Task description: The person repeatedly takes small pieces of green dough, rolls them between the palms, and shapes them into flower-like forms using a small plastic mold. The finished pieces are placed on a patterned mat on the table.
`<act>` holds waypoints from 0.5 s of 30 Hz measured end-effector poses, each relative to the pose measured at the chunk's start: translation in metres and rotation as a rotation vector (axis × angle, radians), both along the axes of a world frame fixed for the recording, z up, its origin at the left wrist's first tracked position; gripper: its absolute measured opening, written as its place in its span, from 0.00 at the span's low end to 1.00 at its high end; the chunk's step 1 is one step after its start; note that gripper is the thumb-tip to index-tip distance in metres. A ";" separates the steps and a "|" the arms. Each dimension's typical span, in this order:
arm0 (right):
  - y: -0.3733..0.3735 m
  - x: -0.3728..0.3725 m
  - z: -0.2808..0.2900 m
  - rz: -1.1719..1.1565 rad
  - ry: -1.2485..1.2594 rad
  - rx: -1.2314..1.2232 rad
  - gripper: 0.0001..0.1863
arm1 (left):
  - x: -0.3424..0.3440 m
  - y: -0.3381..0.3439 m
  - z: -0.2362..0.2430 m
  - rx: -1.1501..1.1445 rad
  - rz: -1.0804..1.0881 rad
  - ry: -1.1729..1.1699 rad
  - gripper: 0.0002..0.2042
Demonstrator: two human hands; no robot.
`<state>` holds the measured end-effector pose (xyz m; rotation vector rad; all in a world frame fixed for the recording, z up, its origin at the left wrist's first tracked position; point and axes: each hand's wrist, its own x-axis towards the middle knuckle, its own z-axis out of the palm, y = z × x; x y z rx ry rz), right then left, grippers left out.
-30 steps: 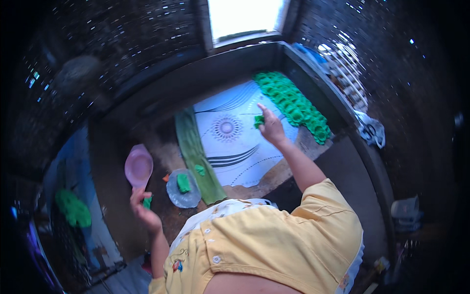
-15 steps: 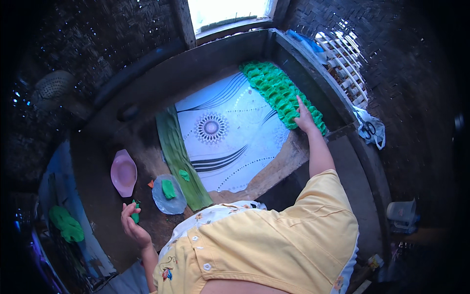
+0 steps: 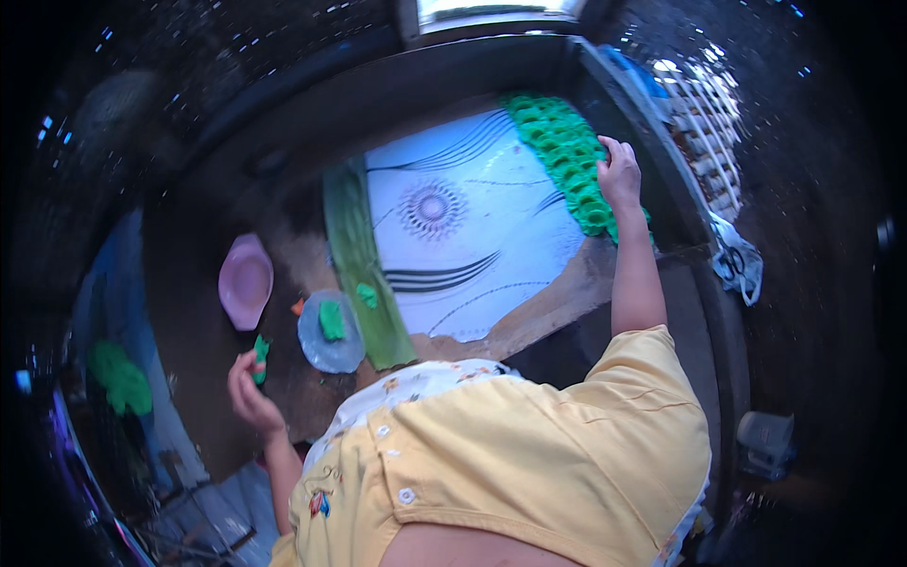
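My left hand [image 3: 251, 392] is closed around a small green dough-like lump [image 3: 261, 357], which sticks out past the fingertips. To its right, a flat green block [image 3: 332, 320] lies on a round, clear plastic sheet [image 3: 331, 355]. On the far right, my right hand [image 3: 620, 177] hovers at the edge of several rows of green, cup-shaped pieces [image 3: 565, 156]. Its fingers are bent, with a gap between thumb and forefinger, and nothing shows in it. The green rows lie along the right side of a white patterned sheet [image 3: 472, 227].
A long green leaf strip [image 3: 351, 222] borders the sheet's left side, with a small green scrap [image 3: 367, 295] on it. A pink dish [image 3: 246, 282] stands farther left. More green material [image 3: 120, 376] lies at the far left. Raised boards [image 3: 652, 132] edge the table; scissors [image 3: 735, 263] hang at right.
My right hand has lifted off the green pieces toward the right edge, its pointing forefinger now bent. My left hand still holds the green lump. The whole view has shifted slightly.
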<state>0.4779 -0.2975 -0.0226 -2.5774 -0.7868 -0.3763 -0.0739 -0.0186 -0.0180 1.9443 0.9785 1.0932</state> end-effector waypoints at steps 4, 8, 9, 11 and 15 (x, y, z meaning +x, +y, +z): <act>0.097 -0.083 -0.015 0.469 0.081 0.174 0.15 | -0.008 0.019 -0.039 -0.081 0.107 0.146 0.13; 0.171 -0.209 -0.066 0.865 0.472 0.084 0.13 | -0.020 0.032 -0.069 0.065 0.172 0.480 0.16; 0.181 -0.236 -0.077 0.944 0.416 0.005 0.16 | -0.023 0.034 -0.073 0.086 0.173 0.502 0.17; 0.196 -0.277 -0.093 0.956 0.354 -0.173 0.15 | -0.027 0.036 -0.079 0.052 0.178 0.584 0.19; 0.210 -0.302 -0.099 0.879 0.246 -0.368 0.12 | -0.037 0.041 -0.085 -0.065 0.215 0.659 0.24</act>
